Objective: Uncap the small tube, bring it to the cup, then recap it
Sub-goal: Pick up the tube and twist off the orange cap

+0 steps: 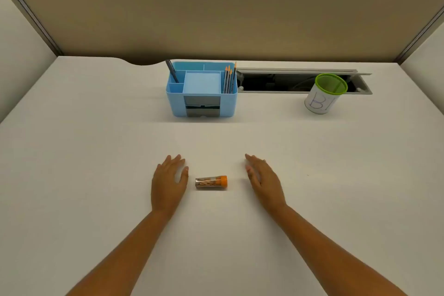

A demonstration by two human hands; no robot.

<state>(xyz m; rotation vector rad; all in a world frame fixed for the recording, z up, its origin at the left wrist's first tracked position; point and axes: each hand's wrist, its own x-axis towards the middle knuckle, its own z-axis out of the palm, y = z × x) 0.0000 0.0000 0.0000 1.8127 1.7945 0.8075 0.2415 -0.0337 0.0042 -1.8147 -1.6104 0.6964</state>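
Basically nothing's done yet. The small clear plastic tube (208,182) with its orange cap (223,181) lies on its side on the pale worktop (96,151), cap on and pointing toward the right hand (263,179). The left hand (168,181) is just beside the tube's closed end, the right a bit further from the cap. Both hands are flat and spread, each grip apart, holding nothing. The white cup with the lime-green rim (325,94) sits well apart, far right near the back. So uncapping, the trip to the cup and recapping all remain, I'd say.
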